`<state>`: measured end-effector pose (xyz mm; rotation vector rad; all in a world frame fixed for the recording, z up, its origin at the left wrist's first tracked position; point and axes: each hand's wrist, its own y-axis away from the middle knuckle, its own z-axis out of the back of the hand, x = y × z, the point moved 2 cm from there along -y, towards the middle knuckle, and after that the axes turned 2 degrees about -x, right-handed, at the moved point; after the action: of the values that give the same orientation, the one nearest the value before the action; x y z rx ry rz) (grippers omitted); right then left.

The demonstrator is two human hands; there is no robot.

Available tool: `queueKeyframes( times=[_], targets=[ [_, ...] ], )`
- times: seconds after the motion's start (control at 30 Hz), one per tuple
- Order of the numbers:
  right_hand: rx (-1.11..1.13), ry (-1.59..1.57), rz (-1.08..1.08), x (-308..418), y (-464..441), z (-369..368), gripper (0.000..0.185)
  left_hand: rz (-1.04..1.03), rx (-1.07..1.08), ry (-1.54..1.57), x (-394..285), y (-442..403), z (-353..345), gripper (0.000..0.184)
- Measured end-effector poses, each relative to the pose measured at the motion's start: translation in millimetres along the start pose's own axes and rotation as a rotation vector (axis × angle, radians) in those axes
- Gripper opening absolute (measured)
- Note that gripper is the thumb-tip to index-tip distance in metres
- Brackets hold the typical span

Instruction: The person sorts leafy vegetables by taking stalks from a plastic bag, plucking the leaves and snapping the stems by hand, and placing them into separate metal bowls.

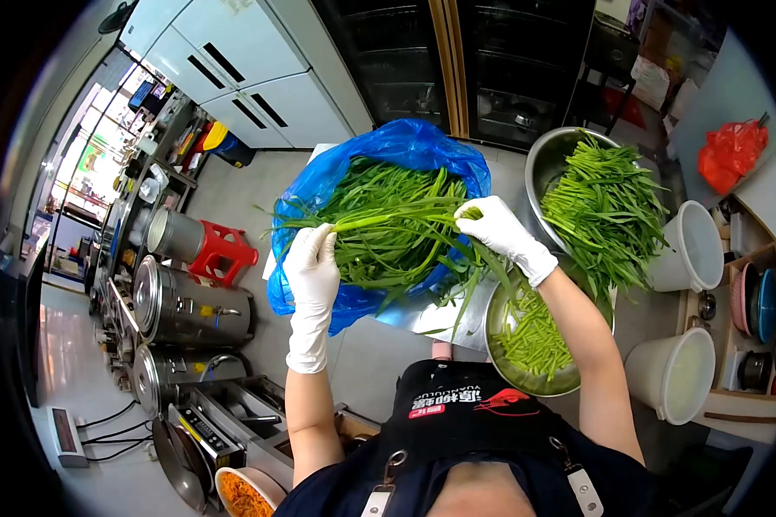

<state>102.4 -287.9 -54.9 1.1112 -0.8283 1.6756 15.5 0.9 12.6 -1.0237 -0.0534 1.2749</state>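
Note:
Both my hands wear white gloves. My left hand [312,267] is closed, its thumb and fingers pinching a few long stems of leafy greens [388,218] that look like water spinach. My right hand [500,231] is closed on the other end of these stems, so they stretch between the two hands. Beneath them, a blue plastic bag [295,194] lies open, full of loose greens [379,181]. Right of my right hand, a steel bowl [536,159] holds a heap of leafy greens [608,194]. Below my right wrist, another steel bowl [500,366] contains short cut stem pieces [535,336].
A metal work surface [431,317] shows under the bag. White buckets [691,246] stand to the right, near a shelf with bowls [750,302]. At left are a red stool [224,254] and large steel pots [194,302]. Fridges [241,77] line the back.

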Motion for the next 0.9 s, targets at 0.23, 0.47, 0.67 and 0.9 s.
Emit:
queueKeyframes(
  times=[0.23,0.47,0.67,0.9],
  targets=[
    [-0.273,-0.486,-0.285,-58,6,32,0.017,-0.017,-0.066,-0.101,14,3,11,0.011],
    [-0.323,-0.316,0.107,10,16,51,0.017,-0.059,0.030,-0.181,-10,4,-4,0.010],
    [-0.322,0.387,0.460,56,25,8,0.013,-0.182,0.031,-0.195,-21,6,-16,0.015],
    [-0.224,0.532,0.557,56,21,-36,0.012,-0.265,0.079,-0.124,-41,11,-11,0.018]
  ],
)
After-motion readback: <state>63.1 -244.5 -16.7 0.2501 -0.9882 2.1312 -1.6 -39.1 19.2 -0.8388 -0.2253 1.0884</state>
